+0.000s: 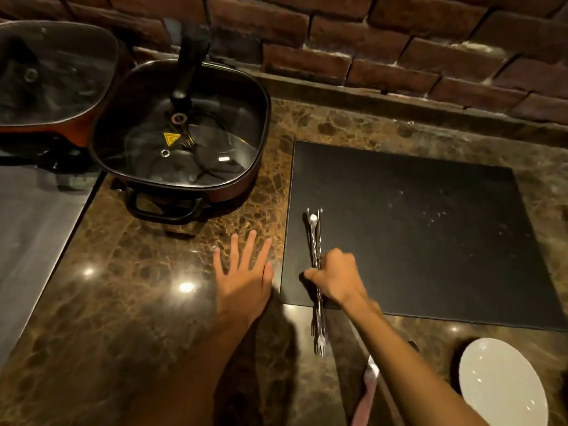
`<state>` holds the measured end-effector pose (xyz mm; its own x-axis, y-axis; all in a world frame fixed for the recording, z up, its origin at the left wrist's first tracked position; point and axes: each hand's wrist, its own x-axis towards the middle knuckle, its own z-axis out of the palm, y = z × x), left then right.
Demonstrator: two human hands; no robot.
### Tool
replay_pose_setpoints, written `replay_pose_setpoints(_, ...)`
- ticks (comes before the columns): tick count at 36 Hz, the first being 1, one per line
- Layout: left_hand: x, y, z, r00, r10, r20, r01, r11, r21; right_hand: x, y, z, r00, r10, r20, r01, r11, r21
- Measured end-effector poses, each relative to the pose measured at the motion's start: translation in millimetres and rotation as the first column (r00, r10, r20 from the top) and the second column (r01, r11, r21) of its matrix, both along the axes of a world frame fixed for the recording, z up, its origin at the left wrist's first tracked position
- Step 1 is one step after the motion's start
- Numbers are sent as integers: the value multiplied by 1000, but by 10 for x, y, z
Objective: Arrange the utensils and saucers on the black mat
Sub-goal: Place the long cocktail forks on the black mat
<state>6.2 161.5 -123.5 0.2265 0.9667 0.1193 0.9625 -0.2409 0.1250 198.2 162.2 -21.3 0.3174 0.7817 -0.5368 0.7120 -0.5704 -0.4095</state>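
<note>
The exact number of utensils in the bundle cannot be made out: they are pressed together, partly hidden by the right hand, and only one spoon bowl at the far end and several fork tines at the near end are told apart. The bundle is clamped in the closed right hand and is laid along the left edge of the black mat, with the tines reaching past the mat's near edge over the desk. One saucer is seen at the desk's near right corner, off the mat and cut off by the frame. A further utensil beside the right forearm is blurred and partly hidden. The left hand is spread flat on the desk, fingers apart, just left of the mat. Two lidded pans are seen at the far left; the nearer pan is whole, the other pan is cut off.
</note>
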Motion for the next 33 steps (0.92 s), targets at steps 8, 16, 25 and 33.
replay_pose_setpoints(8,-27,50,-1,999,23,37,-19,995,-100,43,589,-19,999,0,-41,0,1000,3)
replay_pose_setpoints(16,-23,42,44,1000,15,-3,-15,992,-123,-35,606,15,999,-2,-32,3,999,38)
replay_pose_setpoints(25,-40,14,26,1000,-16,-27,13,994,-111,53,124,74,1000,-25,-7,25,999,37)
replay_pose_setpoints(33,-44,4,42,1000,-1,-10,0,995,-99,449,-654,216,982,-187,-31,188,981,42)
